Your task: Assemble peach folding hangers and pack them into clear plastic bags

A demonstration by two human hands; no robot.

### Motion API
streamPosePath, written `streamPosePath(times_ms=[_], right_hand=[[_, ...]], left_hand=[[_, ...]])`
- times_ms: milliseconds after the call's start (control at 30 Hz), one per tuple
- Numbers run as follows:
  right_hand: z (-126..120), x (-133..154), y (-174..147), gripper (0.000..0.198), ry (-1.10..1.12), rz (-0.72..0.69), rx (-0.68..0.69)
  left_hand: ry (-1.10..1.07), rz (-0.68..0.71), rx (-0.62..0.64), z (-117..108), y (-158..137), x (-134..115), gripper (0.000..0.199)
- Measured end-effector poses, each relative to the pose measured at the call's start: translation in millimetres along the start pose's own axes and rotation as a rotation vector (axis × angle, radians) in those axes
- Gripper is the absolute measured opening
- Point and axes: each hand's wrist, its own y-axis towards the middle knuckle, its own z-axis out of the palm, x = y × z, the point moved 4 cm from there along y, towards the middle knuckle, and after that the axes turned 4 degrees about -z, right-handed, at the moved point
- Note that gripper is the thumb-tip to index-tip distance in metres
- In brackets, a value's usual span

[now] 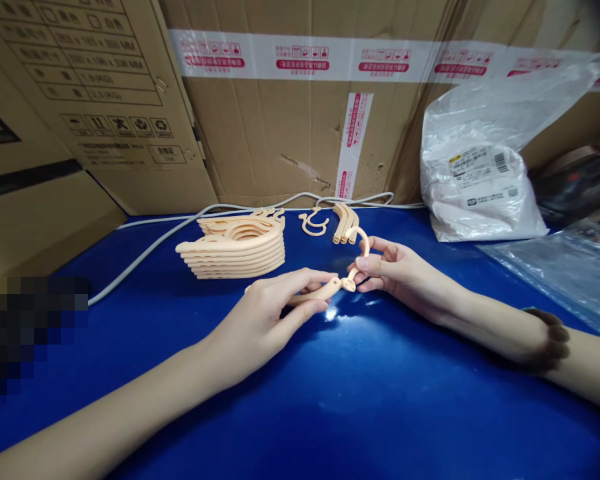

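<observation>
My left hand (285, 303) is closed on a cream plastic hanger arm (325, 291), whose holed end sticks out past the fingertips. Between thumb and fingers, my right hand (395, 270) pinches a cream hanger hook (363, 247), its curve upward and its round base low. The base meets the arm's tip; whether they are joined I cannot tell. Behind my left hand lies a stack of folded cream hangers (235, 250). Loose hooks (314, 223) and several short curved hanger arms (344, 223) lie farther back, beyond my hands.
A blue tabletop (340, 400) spreads under everything. Cardboard boxes (280, 133) wall off the back and left, with a grey cable (150, 257) along their foot. A white plastic bag (480, 180) stands back right, near clear plastic wrap (565, 267).
</observation>
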Motion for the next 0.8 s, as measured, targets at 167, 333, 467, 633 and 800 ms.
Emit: streamPosePath(times_ms=[167, 333, 467, 633, 800], right_hand=[[6.9, -3.7, -2.3, 0.034, 0.015, 0.043, 0.082], [9.1, -3.9, -3.2, 0.02, 0.068, 0.033, 0.106], [8.8, -2.2, -3.0, 0.02, 0.103, 0.024, 0.092], [8.2, -3.0, -2.2, 0.022, 0.125, 0.029, 0.076], [7.1, -4.6, -1.3, 0.023, 0.133, 0.032, 0.07]], left_hand=[[0.055, 0.109, 0.025, 1.6, 0.5, -6.4, 0.024], [-0.024, 0.111, -0.008, -0.2, 0.1, -7.2, 0.026], [-0.07, 0.108, -0.044, -1.9, 0.6, -5.4, 0.027], [-0.069, 0.119, -0.056, -2.3, 1.4, -5.2, 0.026], [-0.069, 0.144, -0.05, -2.4, 0.2, -7.4, 0.027]])
